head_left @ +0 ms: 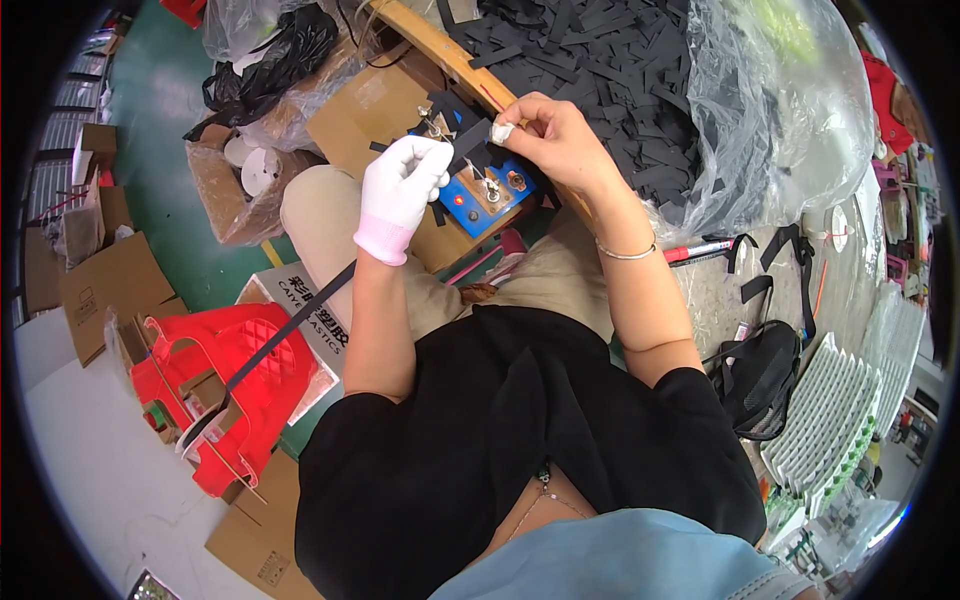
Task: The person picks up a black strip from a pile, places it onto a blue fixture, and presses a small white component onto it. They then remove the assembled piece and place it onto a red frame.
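My left hand (402, 185) wears a white glove with a pink cuff, its fingers closed on a black strap. That strap (290, 325) runs up from a white reel (205, 430) at the lower left and passes under my left forearm. A short stretch of black strap (470, 142) shows between my two hands. Bare but for white wrapping on a fingertip, my right hand (555, 140) pinches at the strap's far end; the exact grip is partly hidden. Just below the hands sits a blue box-shaped device (466, 207) with metal fittings, a red light and a knob.
A large heap of cut black strap pieces (600, 90) lies in clear plastic beyond a wooden rail (450, 55). An upturned red plastic stool (285, 350) holds the reel. Cardboard boxes (115, 280) stand at left, a black bag (765, 370) and stacked white trays (830, 410) at right.
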`<action>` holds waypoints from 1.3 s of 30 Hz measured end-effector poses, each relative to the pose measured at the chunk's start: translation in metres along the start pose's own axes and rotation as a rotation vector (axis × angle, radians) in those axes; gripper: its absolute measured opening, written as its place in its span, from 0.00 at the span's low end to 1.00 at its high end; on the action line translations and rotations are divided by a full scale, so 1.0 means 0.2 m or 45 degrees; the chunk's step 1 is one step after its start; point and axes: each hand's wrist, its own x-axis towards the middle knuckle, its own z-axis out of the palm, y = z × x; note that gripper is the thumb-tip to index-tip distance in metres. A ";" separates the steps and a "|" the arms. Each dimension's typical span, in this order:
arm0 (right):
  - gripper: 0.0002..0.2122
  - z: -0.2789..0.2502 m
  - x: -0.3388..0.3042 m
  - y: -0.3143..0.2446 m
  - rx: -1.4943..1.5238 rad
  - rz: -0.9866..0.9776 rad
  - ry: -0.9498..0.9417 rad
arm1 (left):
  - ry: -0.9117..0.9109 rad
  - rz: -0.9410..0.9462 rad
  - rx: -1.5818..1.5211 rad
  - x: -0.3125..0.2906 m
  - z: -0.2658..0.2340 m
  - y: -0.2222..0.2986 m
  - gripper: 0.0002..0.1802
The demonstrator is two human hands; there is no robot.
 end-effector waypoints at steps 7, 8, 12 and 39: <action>0.09 -0.02 0.03 0.07 -0.353 -0.024 0.230 | -0.040 -0.050 0.137 0.00 -0.07 -0.07 0.09; 0.09 -0.02 0.03 0.07 -0.449 -0.001 0.272 | -0.044 -0.090 0.165 -0.01 -0.09 -0.09 0.09; 0.08 -0.01 0.05 0.06 -0.663 0.070 0.311 | -0.004 -0.113 0.202 -0.01 -0.13 -0.17 0.10; 0.06 -0.02 0.02 0.04 -0.211 -0.091 0.131 | -0.031 -0.065 0.166 0.00 -0.04 -0.05 0.09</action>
